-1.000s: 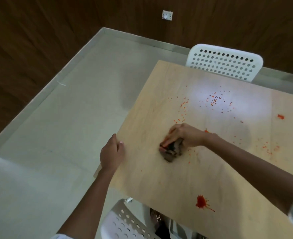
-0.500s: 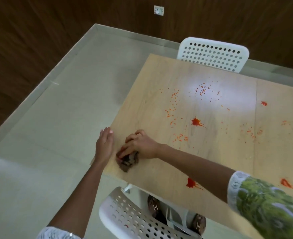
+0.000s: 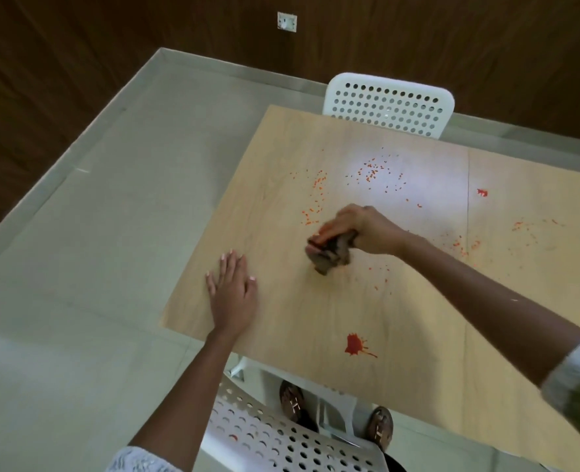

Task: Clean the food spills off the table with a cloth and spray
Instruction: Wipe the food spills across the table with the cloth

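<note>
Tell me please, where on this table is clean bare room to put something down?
Free: the near-left corner of the table around the flat left hand, and the strip between that hand and the cloth in the right hand. Crowded: red specks beyond the cloth, more at right, and the red splat near the front edge.

No text, label, brand, number or sign can be read anywhere in the view.
</note>
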